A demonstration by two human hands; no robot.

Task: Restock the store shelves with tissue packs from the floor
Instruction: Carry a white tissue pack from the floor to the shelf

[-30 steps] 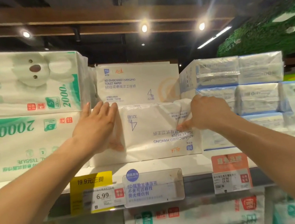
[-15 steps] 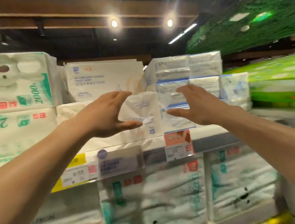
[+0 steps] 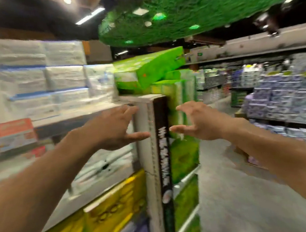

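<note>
Swings right, away from the shelf (image 3: 73, 117) and toward the open aisle. Leaves the white hanging pack behind on that shelf, out of frame now, no longer pressed from both sides as it was a second ago. Carries nothing in the left hand (image 3: 114, 130): fingers loose and spread, thumb out, just in front of the shelf end post (image 3: 150, 155). Same on the right hand (image 3: 198, 123): released, fingers lightly bent, empty, out on the aisle side of the post. Sweeps past the stacked white tissue packs (image 3: 45, 81) up on the left, then the green packs (image 3: 147, 67) at the corner. Blurs heavily, so no reading labels. Looks like one pack placed and finished with; probably turning back for the next one off the floor (image 3: 228, 193). Shows no floor stock in sight yet.
</note>
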